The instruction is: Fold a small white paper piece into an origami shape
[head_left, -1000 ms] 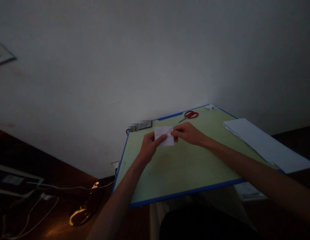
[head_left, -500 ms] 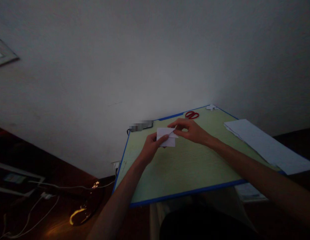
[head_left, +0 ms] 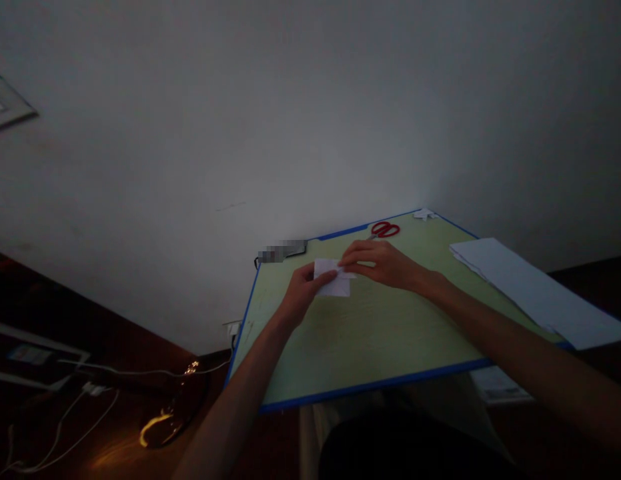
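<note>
A small folded piece of white paper (head_left: 335, 288) is held up above the pale green table top. My left hand (head_left: 306, 288) grips its left side, thumb lying across the front and fingers behind. At the upper right of the paper, my right hand (head_left: 373, 261) pinches a folded flap between thumb and fingertips. The fingertips hide part of that flap. Beyond my right hand lie red-handled scissors (head_left: 385, 230), their blades partly covered by the hand.
The green table (head_left: 390, 333) has a blue edge and stands against a grey wall. White paper sheets (head_left: 530, 287) overhang its right side. Paper scraps (head_left: 424, 214) lie in the far corner. A blurred-out object (head_left: 283, 251) sits at the far left edge. White cables (head_left: 140, 373) run at lower left.
My right hand has moved slightly left and down, bringing the pinched flap in toward the paper's middle near my left thumb. The left hand has kept its hold.
</note>
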Available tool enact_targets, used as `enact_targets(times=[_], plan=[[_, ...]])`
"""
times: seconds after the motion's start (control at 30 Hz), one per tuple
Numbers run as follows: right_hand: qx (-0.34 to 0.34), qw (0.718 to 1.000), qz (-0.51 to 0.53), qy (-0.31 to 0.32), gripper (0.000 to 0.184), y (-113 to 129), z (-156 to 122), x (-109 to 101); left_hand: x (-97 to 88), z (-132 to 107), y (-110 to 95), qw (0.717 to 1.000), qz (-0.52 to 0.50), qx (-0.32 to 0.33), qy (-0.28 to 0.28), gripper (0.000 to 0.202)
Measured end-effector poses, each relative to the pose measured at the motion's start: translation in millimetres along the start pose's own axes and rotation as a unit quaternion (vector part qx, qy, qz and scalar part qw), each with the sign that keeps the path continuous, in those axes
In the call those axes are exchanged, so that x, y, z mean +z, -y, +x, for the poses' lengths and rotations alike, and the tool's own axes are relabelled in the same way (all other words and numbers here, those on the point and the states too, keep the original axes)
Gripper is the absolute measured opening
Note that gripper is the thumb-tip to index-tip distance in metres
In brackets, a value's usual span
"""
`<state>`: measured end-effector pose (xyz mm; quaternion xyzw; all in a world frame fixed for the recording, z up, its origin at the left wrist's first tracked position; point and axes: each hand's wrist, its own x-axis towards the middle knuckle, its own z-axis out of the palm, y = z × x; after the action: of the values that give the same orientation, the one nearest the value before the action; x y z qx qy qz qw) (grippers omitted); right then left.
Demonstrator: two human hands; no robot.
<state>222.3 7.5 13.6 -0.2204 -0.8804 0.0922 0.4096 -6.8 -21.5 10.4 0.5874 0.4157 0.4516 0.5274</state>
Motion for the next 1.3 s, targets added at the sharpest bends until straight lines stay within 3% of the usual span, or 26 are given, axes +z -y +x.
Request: enact_targets(times=[0.47, 0.8, 1.07, 1.3], plan=[[-0.030, 0.999, -0.027, -0.010, 0.029, 2, -1, 0, 0.5, 1, 2, 1.000, 0.009, 0.026, -0.007, 0.033], [-0.043, 0.998, -0.054, -0.008, 0.020, -4, -2, -1, 0.3, -1, 2, 1.000, 0.000, 0.006, 0.016, 0.032], [0.057, 0.996, 0.075, 0.003, 0.015, 6, 1, 3, 4.6, -4, 1, 0.999, 0.004, 0.020, 0.032, 0.035], [0.159, 0.975, 0.150, -0.044, 0.016, 10, 4, 9, 5.1, -3, 3, 0.998, 0.027, 0.052, 0.026, 0.035]])
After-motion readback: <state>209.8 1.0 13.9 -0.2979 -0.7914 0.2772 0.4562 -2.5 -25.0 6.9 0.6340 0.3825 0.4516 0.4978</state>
